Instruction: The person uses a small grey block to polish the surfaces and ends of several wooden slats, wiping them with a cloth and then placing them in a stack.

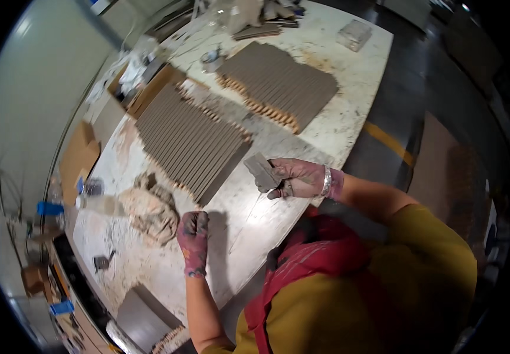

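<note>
Clay strips (262, 171), a small grey bundle, sit pinched in the right hand (293, 180) just right of the picture's centre, above the near edge of a pale, stained table (349, 112). They look damp, soft and easily bent, light but fragile, so holding them flat along their length seems wiser than gripping one end. At eleven o'clock from that hand lies a large mat of grey strips (193, 141) laid side by side; a second mat (278, 82) lies at twelve o'clock. A crumpled lump of pale clay (148, 212) rests at eight o'clock. The left hand (193, 236), at seven o'clock, is curled into a tight fist on the tabletop; whether it encloses anything cannot be told.
</note>
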Tool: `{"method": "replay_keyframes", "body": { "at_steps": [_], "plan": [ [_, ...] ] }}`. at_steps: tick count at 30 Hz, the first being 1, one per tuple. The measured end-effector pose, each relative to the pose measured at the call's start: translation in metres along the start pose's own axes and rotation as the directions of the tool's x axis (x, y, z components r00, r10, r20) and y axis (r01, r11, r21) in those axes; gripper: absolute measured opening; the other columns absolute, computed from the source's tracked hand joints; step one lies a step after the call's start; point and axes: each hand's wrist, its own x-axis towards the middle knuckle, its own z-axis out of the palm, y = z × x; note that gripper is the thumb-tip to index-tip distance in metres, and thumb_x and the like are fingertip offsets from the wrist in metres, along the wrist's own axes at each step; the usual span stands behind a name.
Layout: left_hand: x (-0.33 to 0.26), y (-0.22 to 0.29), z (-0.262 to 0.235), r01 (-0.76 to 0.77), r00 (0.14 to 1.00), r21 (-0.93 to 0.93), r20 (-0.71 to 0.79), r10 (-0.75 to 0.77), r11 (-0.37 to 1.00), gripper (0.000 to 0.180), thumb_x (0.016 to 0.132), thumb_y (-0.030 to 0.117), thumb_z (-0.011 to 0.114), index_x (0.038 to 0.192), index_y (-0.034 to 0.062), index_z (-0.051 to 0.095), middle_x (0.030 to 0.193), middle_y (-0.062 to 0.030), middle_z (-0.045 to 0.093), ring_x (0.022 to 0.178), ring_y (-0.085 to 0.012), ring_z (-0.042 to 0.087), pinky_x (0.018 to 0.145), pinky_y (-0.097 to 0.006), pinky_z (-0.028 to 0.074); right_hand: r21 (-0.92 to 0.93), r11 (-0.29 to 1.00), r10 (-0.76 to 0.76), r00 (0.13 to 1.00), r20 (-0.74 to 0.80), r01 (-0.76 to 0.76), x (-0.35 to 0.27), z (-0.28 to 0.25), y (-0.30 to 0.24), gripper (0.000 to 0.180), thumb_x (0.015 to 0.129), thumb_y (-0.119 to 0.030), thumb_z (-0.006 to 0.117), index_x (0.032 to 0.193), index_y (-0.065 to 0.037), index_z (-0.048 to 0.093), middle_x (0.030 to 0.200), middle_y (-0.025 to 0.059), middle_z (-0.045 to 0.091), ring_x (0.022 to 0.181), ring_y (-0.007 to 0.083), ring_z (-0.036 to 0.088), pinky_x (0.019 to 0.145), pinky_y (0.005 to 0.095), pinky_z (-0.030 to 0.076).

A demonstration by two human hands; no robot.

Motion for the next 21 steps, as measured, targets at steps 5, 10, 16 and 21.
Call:
{"method": "replay_keyframes", "body": {
  "at_steps": [5,10,16,21],
  "plan": [
    [0.009,0.024,0.085,0.104,0.977,-0.248,0.205,-0.053,0.963,0.021,0.094,0.011,0.064,0.113,0.0014,0.064,0.100,-0.0082,0.067,0.092,-0.0140,0.063,0.083,-0.027,0.050,-0.082,0.933,-0.354,0.935,-0.037,0.350,-0.054,-0.040,-0.072,0.055,0.092,-0.023,0.064,0.141,-0.008,0.043,0.125,0.0127,0.059,0.109,0.0241,0.060,0.089,0.0386,0.054],
    [0.047,0.089,0.148,0.028,0.889,-0.171,0.455,0.053,0.985,0.037,0.094,0.006,0.062,0.130,0.0003,0.055,0.119,-0.0087,0.062,0.102,-0.0166,0.062,0.088,-0.028,0.050,-0.145,0.751,-0.609,0.592,-0.528,0.644,-0.135,-0.131,-0.157,0.033,0.096,-0.028,0.054,0.126,-0.012,0.056,0.121,0.0080,0.063,0.106,0.0255,0.062,0.095,0.0479,0.049],
    [0.107,0.096,0.223,-0.238,0.923,-0.059,0.299,0.244,0.970,0.038,0.089,0.019,0.068,0.123,0.0025,0.059,0.115,-0.0130,0.064,0.105,-0.0267,0.065,0.089,-0.033,0.052,-0.294,0.717,-0.638,0.426,-0.642,0.632,-0.126,-0.167,-0.195,0.026,0.096,-0.027,0.055,0.121,-0.020,0.058,0.116,0.0044,0.063,0.105,0.0240,0.060,0.094,0.0473,0.048],
    [0.113,0.095,0.259,-0.299,0.943,0.112,0.183,0.276,0.948,0.034,0.084,0.025,0.073,0.110,0.0048,0.064,0.104,-0.0105,0.065,0.094,-0.0284,0.065,0.081,-0.036,0.052,-0.286,0.790,-0.581,0.515,-0.630,0.542,-0.106,-0.187,-0.197,0.018,0.097,-0.023,0.053,0.113,-0.017,0.059,0.117,0.0042,0.062,0.105,0.0251,0.060,0.095,0.0481,0.049]
  ]
}}
